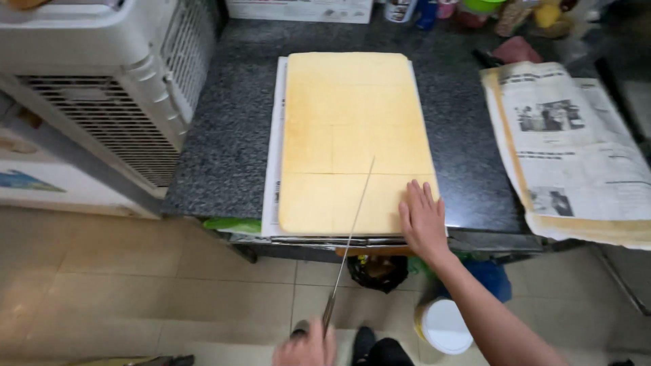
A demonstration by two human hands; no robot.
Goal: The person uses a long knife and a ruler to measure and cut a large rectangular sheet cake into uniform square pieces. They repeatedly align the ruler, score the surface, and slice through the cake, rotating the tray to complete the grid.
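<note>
While right hand [422,220] pins cake slab [352,135] corner, knife [349,244] crosses near edge

**Stone, sponge, steel and paper**

The desk [230,135] is dark speckled stone with a dull polish. On it lies a pale yellow sponge sheet [352,129], matt and finely porous, over printed paper [273,169]. The long knife [351,237] has a thin metal blade with a soft gleam. On the right lies a stack of matt, yellowed newspaper [576,149]. On the left, the cooler [102,81] is smooth, off-white ribbed plastic. The floor [135,285] is beige tile, faintly glossy.
</note>
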